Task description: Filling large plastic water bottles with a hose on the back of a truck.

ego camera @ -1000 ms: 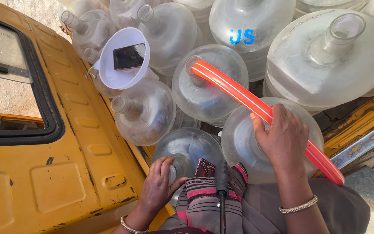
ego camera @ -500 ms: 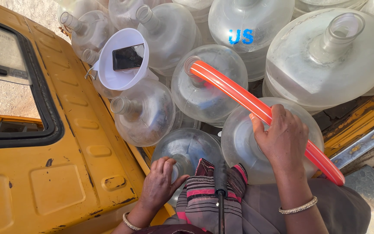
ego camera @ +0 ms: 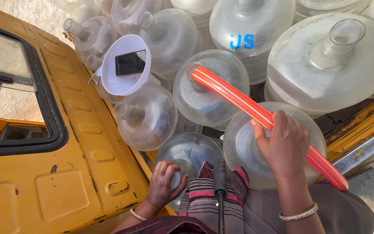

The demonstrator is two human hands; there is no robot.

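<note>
My right hand [ego camera: 284, 145] grips a red hose [ego camera: 239, 97] with pale stripes. The hose runs up-left into the neck of a clear plastic jug [ego camera: 211, 86] and down-right past my wrist. Under that hand sits another clear round jug [ego camera: 247, 151]. My left hand [ego camera: 163, 182] is closed around the neck and cap of a smaller clear jug [ego camera: 191, 151] near my lap. Both wrists wear thin bracelets.
Many clear jugs crowd the yellow vehicle's bed. A white funnel [ego camera: 109, 80] holding a black phone [ego camera: 130, 63] rests on jugs at upper left. A large jug [ego camera: 330, 65] lies at right. The yellow cab panel [ego camera: 57, 173] with a window fills the left. Striped cloth covers my lap.
My left hand has curled tighter around the small jug's neck. My right hand has stayed on the hose, nearly still.
</note>
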